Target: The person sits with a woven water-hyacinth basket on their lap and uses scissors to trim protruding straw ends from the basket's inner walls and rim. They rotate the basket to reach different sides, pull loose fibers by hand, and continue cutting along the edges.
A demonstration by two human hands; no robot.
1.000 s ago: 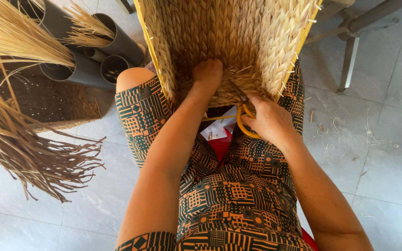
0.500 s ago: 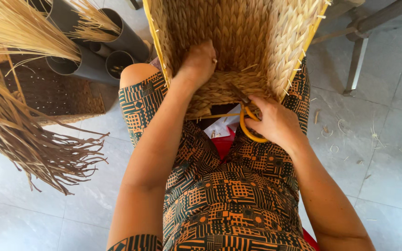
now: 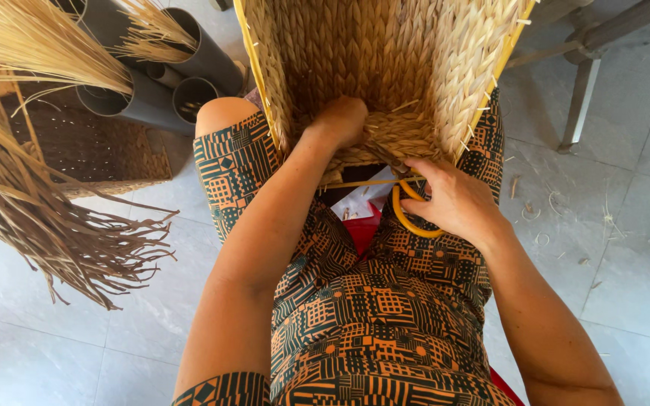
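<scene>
Gripping woven basket [image 3: 385, 68] lower edge: left hand [image 3: 340, 120], right hand [image 3: 453, 199].

Woven straw basket [image 3: 385, 68] rests on the person's lap, yellow frame edge [image 3: 253, 68] along its sides. Left hand [image 3: 340, 120] pressed against the lower weave, fingers curled in. Right hand [image 3: 453, 199] pinches straw strands at the bottom edge, yellow ring [image 3: 404, 214] under it. Loose straw bundle [image 3: 31, 150] left, grey tubes [image 3: 159, 83] and flat wicker basket [image 3: 92, 146] on tiled floor [image 3: 618, 248].
</scene>
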